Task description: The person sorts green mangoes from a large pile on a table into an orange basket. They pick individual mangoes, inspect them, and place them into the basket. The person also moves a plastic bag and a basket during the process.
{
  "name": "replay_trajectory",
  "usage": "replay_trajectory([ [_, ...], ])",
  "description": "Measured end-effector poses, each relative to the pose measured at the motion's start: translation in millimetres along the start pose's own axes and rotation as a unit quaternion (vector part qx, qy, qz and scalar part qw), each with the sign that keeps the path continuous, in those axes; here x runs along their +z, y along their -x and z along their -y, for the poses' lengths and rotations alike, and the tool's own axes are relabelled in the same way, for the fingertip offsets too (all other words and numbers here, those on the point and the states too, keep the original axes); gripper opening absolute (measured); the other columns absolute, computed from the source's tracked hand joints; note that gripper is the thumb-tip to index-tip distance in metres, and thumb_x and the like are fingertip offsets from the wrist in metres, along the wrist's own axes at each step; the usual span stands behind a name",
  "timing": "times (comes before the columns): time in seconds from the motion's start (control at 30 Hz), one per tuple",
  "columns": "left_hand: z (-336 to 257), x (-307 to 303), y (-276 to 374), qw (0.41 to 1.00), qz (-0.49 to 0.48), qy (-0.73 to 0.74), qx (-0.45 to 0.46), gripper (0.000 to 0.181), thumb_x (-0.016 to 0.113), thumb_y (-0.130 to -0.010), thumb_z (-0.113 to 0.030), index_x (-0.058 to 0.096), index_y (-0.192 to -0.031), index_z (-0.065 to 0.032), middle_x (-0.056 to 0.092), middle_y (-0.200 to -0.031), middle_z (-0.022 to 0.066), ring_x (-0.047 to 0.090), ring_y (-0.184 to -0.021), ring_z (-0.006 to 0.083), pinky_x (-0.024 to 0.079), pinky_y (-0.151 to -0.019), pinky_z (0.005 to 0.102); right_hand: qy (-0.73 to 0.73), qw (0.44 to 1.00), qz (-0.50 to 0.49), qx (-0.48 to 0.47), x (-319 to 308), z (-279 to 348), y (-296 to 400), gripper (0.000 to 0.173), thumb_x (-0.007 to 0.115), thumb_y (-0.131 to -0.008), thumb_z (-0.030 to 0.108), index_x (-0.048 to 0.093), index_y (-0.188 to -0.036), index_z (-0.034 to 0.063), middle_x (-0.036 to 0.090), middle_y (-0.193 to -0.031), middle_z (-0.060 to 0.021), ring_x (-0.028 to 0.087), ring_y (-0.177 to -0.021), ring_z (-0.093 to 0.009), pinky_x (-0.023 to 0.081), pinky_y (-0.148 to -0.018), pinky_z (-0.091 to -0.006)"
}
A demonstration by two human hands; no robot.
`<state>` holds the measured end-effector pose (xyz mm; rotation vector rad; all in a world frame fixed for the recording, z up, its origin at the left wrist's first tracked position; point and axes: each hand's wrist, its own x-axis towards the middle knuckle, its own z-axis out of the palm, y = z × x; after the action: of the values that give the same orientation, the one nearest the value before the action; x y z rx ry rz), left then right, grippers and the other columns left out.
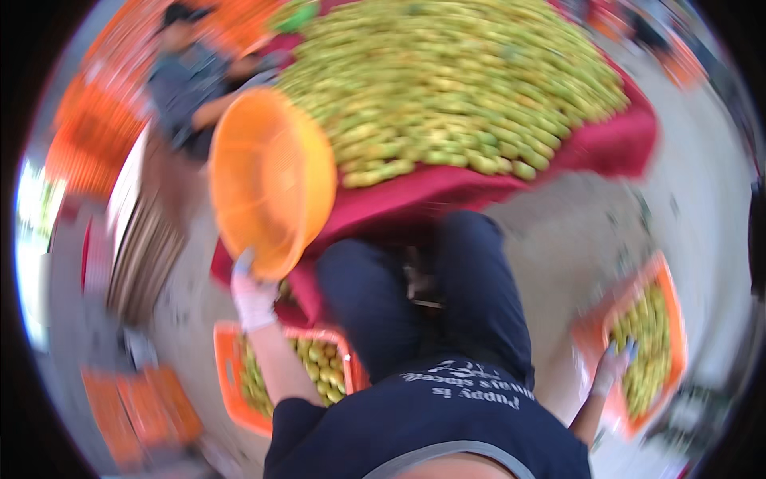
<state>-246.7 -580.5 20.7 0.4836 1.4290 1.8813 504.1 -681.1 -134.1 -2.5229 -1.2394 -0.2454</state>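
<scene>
My gloved left hand [254, 299] grips the lower rim of an orange plastic basin [272, 179]. The basin is tipped on its side above the left end of the table, and no fruit shows inside it. Out to the right, my gloved right hand [616, 360] is over the near side of an orange crate [673, 335] of green-yellow fruits [643, 353]. Blur hides whether its fingers hold any. In front of me, a broad heap of similar fruits [443, 90] covers a table draped in red cloth [413, 191].
Below my left forearm stands another orange crate [227, 359] filled with fruits. A person [194, 84] is at the table's left side. Stacked orange crates [90, 138], flattened cardboard [146, 257] and more orange crates [143, 410] line the left. The heap continues to the table's far edge.
</scene>
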Motion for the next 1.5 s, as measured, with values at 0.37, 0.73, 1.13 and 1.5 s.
replay_trajectory([
  [0.37,-26,-133,97,0.875,-0.443,0.192,0.031,0.014,0.063,-0.081,-0.018,0.057,-0.091,-0.0091,0.060,-0.074,0.0063,0.055,-0.055,0.0163,0.038,-0.037,0.0231,-0.478,0.812,0.114,-0.315,-38,326,-101,0.046,0.055,-0.091,0.012,0.042,-0.132,-0.0030,0.046,-0.132,-0.0179,0.047,-0.119,-0.028,0.040,-0.100,-0.0369],
  [0.73,5,-120,104,0.906,-0.420,0.025,-0.045,0.015,0.065,-0.080,-0.020,0.058,-0.089,-0.0099,0.059,-0.070,0.0063,0.052,-0.045,0.0162,0.038,-0.034,0.0236,-0.549,0.738,0.172,-0.353,-49,367,-61,0.030,0.048,-0.090,0.000,0.050,-0.120,-0.0057,0.041,-0.137,-0.0178,0.052,-0.114,-0.026,0.046,-0.095,-0.0351],
  [1.13,-5,56,-40,0.957,-0.139,-0.236,-0.096,0.025,0.059,-0.084,-0.024,0.056,-0.098,-0.0036,0.064,-0.077,0.0106,0.058,-0.044,0.0177,0.036,-0.029,0.0211,-0.549,0.783,0.110,-0.273,-58,312,-49,0.030,0.048,-0.089,-0.006,0.054,-0.117,0.0016,0.044,-0.133,-0.0160,0.056,-0.107,-0.022,0.048,-0.089,-0.0319],
  [1.5,25,81,-92,0.973,-0.021,-0.185,-0.136,0.051,0.052,-0.087,-0.053,0.054,-0.116,-0.0102,0.065,-0.094,0.0099,0.063,-0.069,0.0236,0.053,-0.055,0.0333,-0.525,0.815,0.047,-0.242,-67,290,-51,0.032,0.055,-0.081,-0.009,0.057,-0.110,0.0029,0.049,-0.127,-0.0161,0.056,-0.106,-0.022,0.049,-0.087,-0.0307],
])
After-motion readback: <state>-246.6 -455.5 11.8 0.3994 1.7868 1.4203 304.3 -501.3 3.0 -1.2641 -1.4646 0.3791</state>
